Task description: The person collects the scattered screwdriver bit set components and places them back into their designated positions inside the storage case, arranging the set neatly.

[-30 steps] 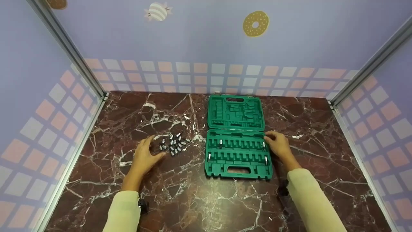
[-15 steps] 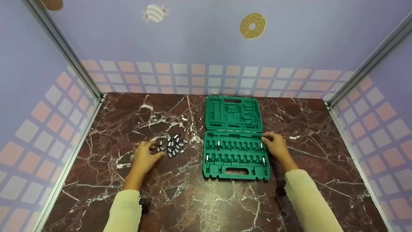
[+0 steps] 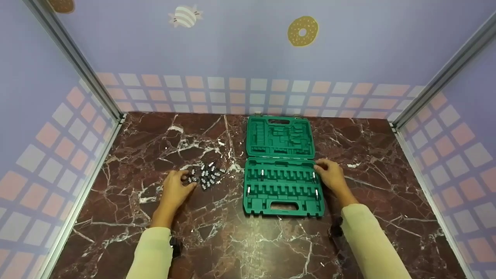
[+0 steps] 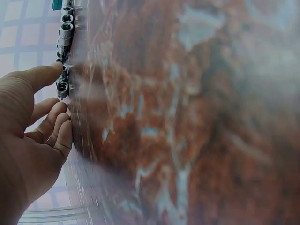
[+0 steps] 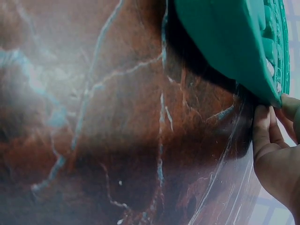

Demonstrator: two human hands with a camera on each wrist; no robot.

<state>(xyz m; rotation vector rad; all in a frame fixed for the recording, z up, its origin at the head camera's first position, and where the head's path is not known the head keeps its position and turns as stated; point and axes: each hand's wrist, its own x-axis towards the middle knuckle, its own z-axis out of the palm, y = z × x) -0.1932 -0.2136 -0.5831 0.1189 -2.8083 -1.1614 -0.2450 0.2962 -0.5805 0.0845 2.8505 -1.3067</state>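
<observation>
A green socket case (image 3: 285, 211) lies open on the table, lid folded back. Several metal sockets (image 3: 262, 174) stand in its two rows of slots. To the left of the case is a small pile of chrome sockets (image 3: 211, 173). At the near-left side of that pile, my left hand (image 3: 176, 190) has thumb and forefinger around one socket (image 4: 62, 87); the hand partly hides it in the head view. My right hand (image 3: 332, 176) holds the right edge of the case, near the hinge, with fingertips against the green side wall (image 5: 225, 42).
The dark red marbled table (image 3: 217, 248) is bounded by a purple back wall (image 3: 240, 42) with printed pink and white squares. Side panels (image 3: 461, 128) with metal strips rise at left and right. Case slots (image 3: 288, 176) between the standing sockets hold nothing.
My left hand has moved slightly forward to the sockets, and its thumb and fingers have closed around one. The right hand stays at the case edge. The head view has shifted slightly.
</observation>
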